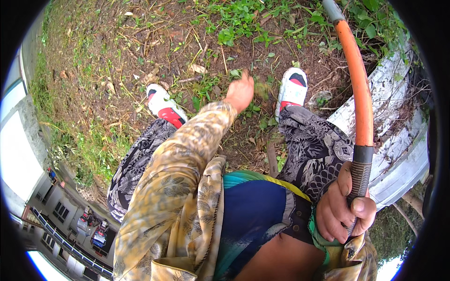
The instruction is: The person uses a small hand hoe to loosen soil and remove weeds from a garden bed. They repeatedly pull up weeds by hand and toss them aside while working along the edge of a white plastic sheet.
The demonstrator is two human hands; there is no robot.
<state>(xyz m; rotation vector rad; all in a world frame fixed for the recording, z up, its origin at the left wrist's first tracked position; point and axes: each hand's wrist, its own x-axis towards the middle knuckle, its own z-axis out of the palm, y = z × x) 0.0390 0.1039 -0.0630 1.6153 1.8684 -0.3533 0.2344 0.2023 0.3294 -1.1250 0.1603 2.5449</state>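
My left hand [242,88] reaches down between my feet, over low green weeds [251,109] rooted in brown soil. Its fingers are curled and point away from me. Motion blurs the leaves beside them, so I cannot tell whether any stem is gripped. At the right, my right hand [339,210] is wrapped around the black ribbed grip of an orange-shafted tool [358,80]. The shaft rises past my right foot to a grey section [333,10] at the top rim. The tool's working end is outside the picture.
White shoes [167,105] [292,87] stand on either side of the weeds. Right of my leg lies a weathered white curved slab [390,95] with dry roots on it. Leafy plants [242,21] grow ahead. A building [61,210] and parked vehicles [100,233] appear far left.
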